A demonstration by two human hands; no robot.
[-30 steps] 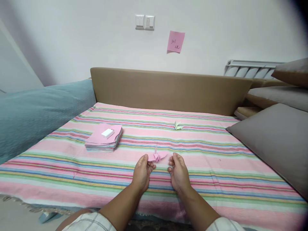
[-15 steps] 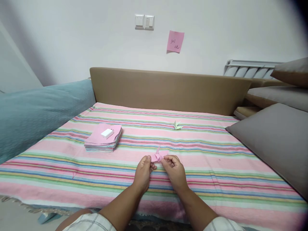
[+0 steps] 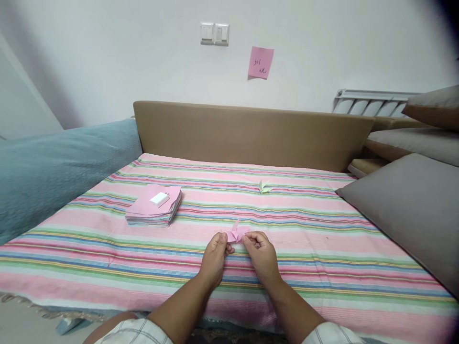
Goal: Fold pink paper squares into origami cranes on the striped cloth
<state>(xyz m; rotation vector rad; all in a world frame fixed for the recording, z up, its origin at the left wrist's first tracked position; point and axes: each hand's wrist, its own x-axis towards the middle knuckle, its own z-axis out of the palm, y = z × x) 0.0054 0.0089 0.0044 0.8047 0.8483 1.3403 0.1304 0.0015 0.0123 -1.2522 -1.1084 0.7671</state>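
A pink origami crane (image 3: 235,234) is held between my two hands, above the striped cloth (image 3: 304,301). My left hand (image 3: 215,253) pinches its left wing between thumb and fingers. On the other side, my right hand (image 3: 261,251) is closed on the right wing. One thin pink point of the crane sticks up and away from me. Farther back lies a pale green origami crane (image 3: 264,187), touched by neither hand.
To the left sits a stack of coloured paper (image 3: 152,212) with a white charger plug (image 3: 159,198) on top. A brown backrest (image 3: 251,136) runs behind, a blue bolster (image 3: 68,165) along the left. Grey cushions (image 3: 412,200) are piled at the right.
The pink crane has shifted slightly to the right and its wings sit at a slightly different angle. Both hands keep hold of it, the fingers moving only a little.
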